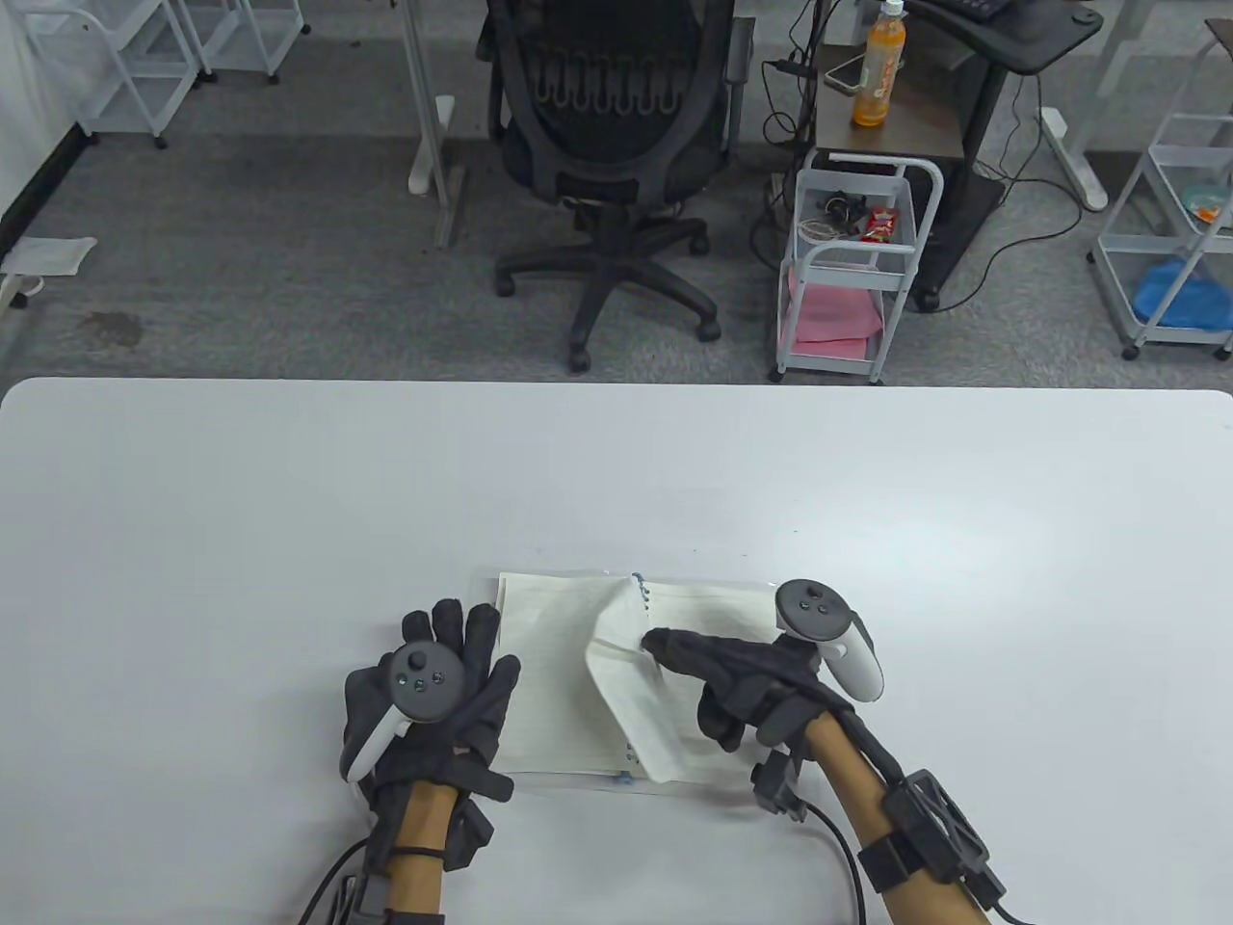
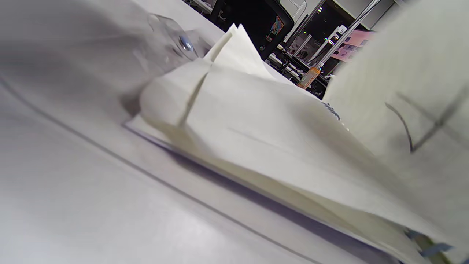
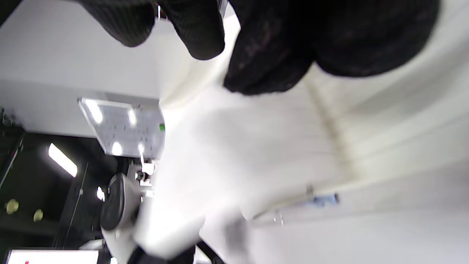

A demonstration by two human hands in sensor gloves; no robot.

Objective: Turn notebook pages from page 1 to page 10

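Observation:
An open lined notebook [image 1: 549, 674] lies near the table's front edge, spine running front to back. My left hand [image 1: 438, 694] rests flat, fingers spread, by the left page's outer edge. My right hand [image 1: 718, 674] holds a lifted page [image 1: 631, 699] with its fingertips [image 1: 660, 641], and the page stands curled above the spine. In the left wrist view the left pages [image 2: 256, 146] fan up and the raised page [image 2: 403, 91] looms at the right. In the right wrist view my gloved fingers [image 3: 263, 55] hang over the blurred page [image 3: 274, 146].
The white table [image 1: 289, 530] stretches wide around the notebook. Beyond its far edge stand a black office chair [image 1: 607, 145], a small white cart [image 1: 852, 260] and an orange bottle [image 1: 878, 67] on a side stand.

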